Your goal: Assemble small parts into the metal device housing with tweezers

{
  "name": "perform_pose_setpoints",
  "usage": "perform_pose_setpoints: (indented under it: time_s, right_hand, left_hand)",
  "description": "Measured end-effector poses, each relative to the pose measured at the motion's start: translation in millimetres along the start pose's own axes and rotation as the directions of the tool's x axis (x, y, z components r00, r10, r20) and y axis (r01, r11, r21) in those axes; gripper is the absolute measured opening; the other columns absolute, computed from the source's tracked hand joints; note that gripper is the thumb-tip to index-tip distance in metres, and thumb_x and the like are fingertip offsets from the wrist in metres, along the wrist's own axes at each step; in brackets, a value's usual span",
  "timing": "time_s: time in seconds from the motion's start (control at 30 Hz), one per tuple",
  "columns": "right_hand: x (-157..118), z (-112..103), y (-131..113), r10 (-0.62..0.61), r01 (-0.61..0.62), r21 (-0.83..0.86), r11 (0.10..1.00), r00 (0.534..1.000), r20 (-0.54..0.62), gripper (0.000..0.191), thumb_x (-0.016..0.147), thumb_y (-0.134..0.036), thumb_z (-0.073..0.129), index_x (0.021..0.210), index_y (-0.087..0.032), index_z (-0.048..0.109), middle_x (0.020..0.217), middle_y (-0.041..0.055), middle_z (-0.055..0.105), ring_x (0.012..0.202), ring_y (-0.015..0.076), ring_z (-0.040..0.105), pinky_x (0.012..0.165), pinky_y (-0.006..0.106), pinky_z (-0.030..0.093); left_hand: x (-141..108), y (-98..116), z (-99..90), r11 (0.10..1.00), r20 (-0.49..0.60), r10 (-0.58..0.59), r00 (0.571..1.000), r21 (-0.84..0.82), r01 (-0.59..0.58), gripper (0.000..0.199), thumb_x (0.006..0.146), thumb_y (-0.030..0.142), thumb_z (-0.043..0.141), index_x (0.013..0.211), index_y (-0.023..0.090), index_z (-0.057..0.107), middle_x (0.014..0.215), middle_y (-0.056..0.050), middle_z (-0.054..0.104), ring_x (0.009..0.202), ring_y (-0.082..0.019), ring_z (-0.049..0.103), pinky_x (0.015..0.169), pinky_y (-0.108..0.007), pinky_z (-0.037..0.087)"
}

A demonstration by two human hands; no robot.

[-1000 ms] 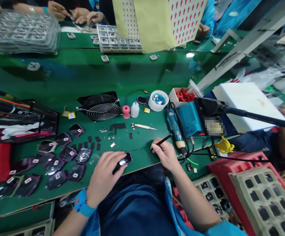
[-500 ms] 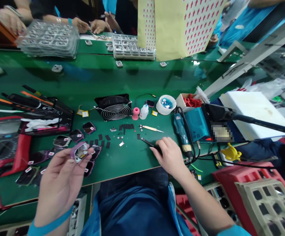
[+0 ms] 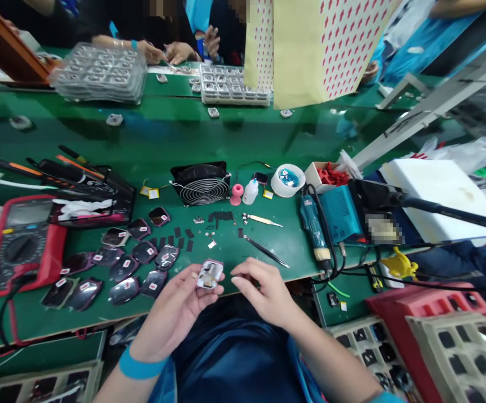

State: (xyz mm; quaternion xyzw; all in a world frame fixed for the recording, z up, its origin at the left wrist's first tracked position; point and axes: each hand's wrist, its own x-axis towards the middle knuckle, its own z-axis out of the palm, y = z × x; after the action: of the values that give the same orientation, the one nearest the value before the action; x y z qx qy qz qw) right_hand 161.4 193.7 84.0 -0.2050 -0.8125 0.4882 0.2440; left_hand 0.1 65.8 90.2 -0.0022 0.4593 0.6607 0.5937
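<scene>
No words, brands or numbers can be read. Rows of red arrows, pointing toward the top of the view, cover the hanging sheet (image 3: 347, 50); smaller red marks in rows cover the narrower sheet (image 3: 263, 45) beside it. Small white stickers (image 3: 144, 228) with a red mark sit on the dark-faced units (image 3: 124, 270), their detail too small to make out. Markings on the multimeter (image 3: 22, 246) and teal box (image 3: 341, 210) are illegible.

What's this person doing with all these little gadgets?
The left hand holds up a small open device with its insides showing. The right hand is close beside it, holding nothing that I can see. Black tweezers lie on the green table, and more dark-faced devices sit to the left.
</scene>
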Motion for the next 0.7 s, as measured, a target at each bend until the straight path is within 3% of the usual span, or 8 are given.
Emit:
perform_pose_setpoints:
  time_s: [0.07,0.2,0.3,0.37,0.43,0.53,0.6,0.7]
  right_hand:
    - [-4,-7,0,0.093,-0.09,0.095,0.991,0.995,-0.035,0.032,0.103,-0.045,0.056,0.09,-0.019,0.07,0.075,0.0009,0.065,0.066,0.0128,0.059,0.063,0.025,0.047]
    - [-14,-9,6,0.256,-0.257,0.273,0.927,0.966,0.041,0.047,0.098,-0.057,0.059,0.071,-0.018,0.063,0.061,-0.002,0.058,0.055,0.0098,0.048,0.053,0.023,0.038]
    - [-20,-2,13,0.38,-0.378,0.382,0.843,0.922,0.075,0.051,0.095,-0.061,0.061,0.067,-0.019,0.06,0.054,-0.0035,0.054,0.049,0.0083,0.041,0.049,0.022,0.033]
    - [-22,5,17,0.453,-0.425,0.415,0.805,0.891,0.035,0.051,0.093,-0.063,0.061,0.068,-0.019,0.061,0.053,-0.0032,0.055,0.047,0.0083,0.041,0.048,0.022,0.032]
    - [-22,12,18,0.509,-0.454,0.414,0.789,0.86,-0.029,0.052,0.094,-0.064,0.059,0.066,-0.019,0.061,0.052,-0.0025,0.055,0.047,0.0088,0.042,0.048,0.023,0.032]
    - [-20,17,16,0.535,-0.492,0.305,0.816,0.841,-0.076,0.049,0.097,-0.057,0.055,0.066,-0.019,0.062,0.055,-0.0006,0.061,0.048,0.0099,0.047,0.051,0.024,0.035]
    - [-19,13,13,0.465,-0.457,0.094,0.884,0.881,-0.087,0.042,0.099,-0.049,0.056,0.071,-0.019,0.066,0.06,0.0008,0.066,0.052,0.0113,0.052,0.054,0.025,0.036]
    - [-17,-7,10,0.248,-0.269,-0.265,0.926,0.962,-0.111,0.031,0.101,-0.038,0.059,0.079,-0.019,0.069,0.066,0.0013,0.067,0.057,0.0129,0.056,0.057,0.026,0.037]
  left_hand:
    - [2,-10,6.5,0.995,0.083,-0.059,0.995,0.079,0.052,0.037,0.074,0.044,0.092,0.089,0.016,0.074,0.084,-0.005,0.077,0.074,-0.019,0.076,0.065,-0.023,0.065]
    - [5,-22,11.5,0.968,0.157,-0.1,0.982,0.244,0.059,0.042,0.079,0.053,0.086,0.083,0.015,0.07,0.078,-0.004,0.074,0.065,-0.016,0.074,0.056,-0.019,0.06]
    - [8,-25,6.5,0.911,0.155,-0.016,0.988,0.408,-0.049,0.047,0.084,0.061,0.078,0.09,0.015,0.071,0.076,-0.005,0.073,0.064,-0.017,0.073,0.056,-0.023,0.061]
    - [11,-26,1.7,0.831,0.149,0.109,0.983,0.529,-0.173,0.048,0.089,0.062,0.071,0.106,0.017,0.071,0.087,-0.007,0.075,0.071,-0.02,0.075,0.063,-0.028,0.064]
    - [13,-29,-2.4,0.664,0.177,0.301,0.937,0.666,-0.339,0.053,0.089,0.058,0.073,0.128,0.022,0.064,0.117,-0.011,0.074,0.09,-0.024,0.076,0.076,-0.035,0.067]
    - [19,-35,-6.3,0.188,0.38,0.521,0.764,0.822,-0.537,0.068,0.089,0.047,0.077,0.149,0.031,0.048,0.15,-0.011,0.055,0.126,-0.03,0.064,0.101,-0.044,0.06]
    - [24,-38,-8.0,-0.111,0.536,0.529,0.658,0.813,-0.572,0.061,0.096,0.04,0.069,0.152,0.031,0.045,0.144,-0.01,0.059,0.13,-0.03,0.06,0.107,-0.046,0.055]
    - [29,-36,-11.4,-0.307,0.629,0.481,0.611,0.773,-0.555,0.048,0.104,0.033,0.056,0.15,0.025,0.046,0.128,-0.009,0.067,0.122,-0.027,0.062,0.102,-0.044,0.054]
